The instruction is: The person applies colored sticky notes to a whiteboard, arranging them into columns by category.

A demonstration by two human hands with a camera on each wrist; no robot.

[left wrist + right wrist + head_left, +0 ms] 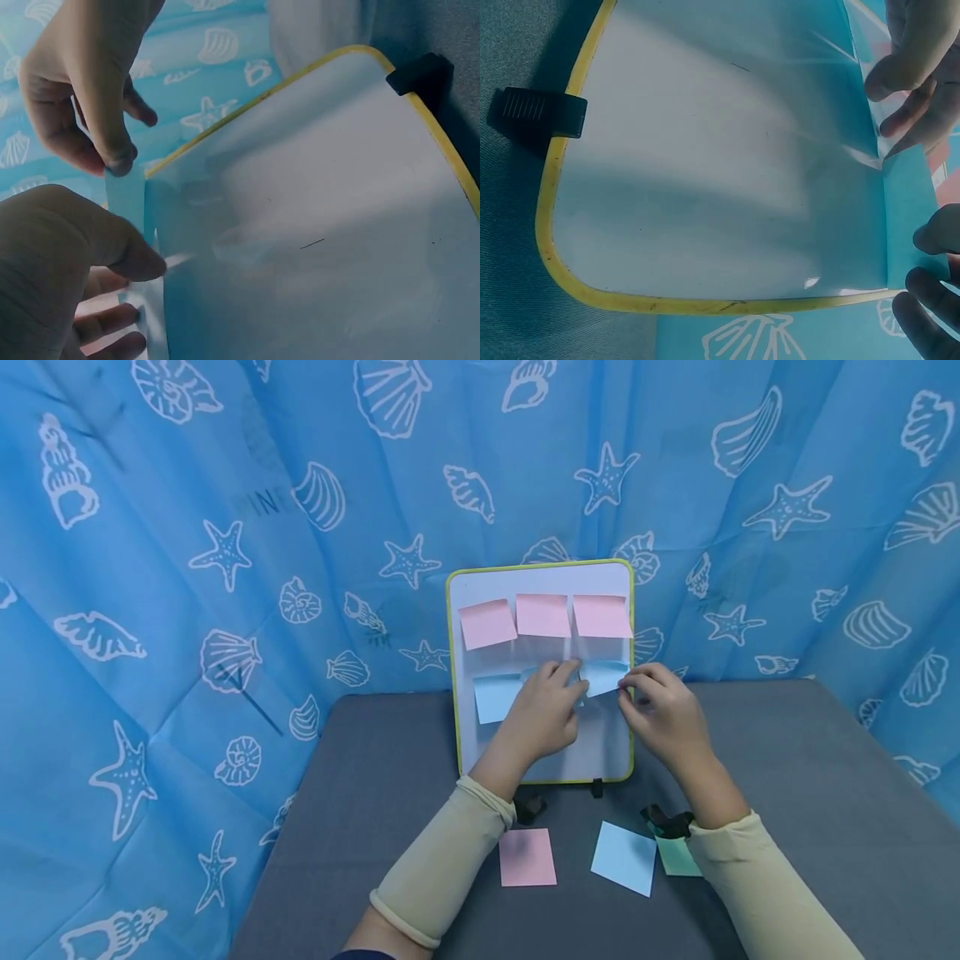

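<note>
- The right hand (pixel 663 710) pinches a blue note (pixel 602 678) between thumb and fingertips, at the note's lower corner, toward 4 o'clock on that sheet.
- This pinched note sits at 3 o'clock from the middle of the whiteboard (pixel 551 760), in front of its surface (how much of it sticks there, I cannot tell).
- The left hand (pixel 543 710) grasps nothing that shows; its fingers reach out loosely over the middle of the board, fingertips at the pinched note's 9 o'clock edge.
- Under the left hand lies a second blue note (pixel 529 674), mostly hidden by the fingers.
- A third blue note (pixel 495 697) hangs between 8 and 9 o'clock on the board, just beside the left hand.
- Three pink notes (pixel 542 615) form a row above, at 10, 12 and 2 o'clock (the 10 o'clock one slightly tilted).
- On the grey table (pixel 360 860), a loose pink note (pixel 528 857) lies at 6 o'clock from the board, a loose blue note (pixel 624 858) at 5, and a green note (pixel 677 857) between 4 and 5 (partly behind the right sleeve (pixel 765 885)).
- A black clip (pixel 597 788) grips the board's yellow rim (pixel 540 782) between 5 and 6 o'clock.
- A blue curtain (pixel 285 577) with white shells and starfish spans 9 through 3 o'clock behind.
</note>
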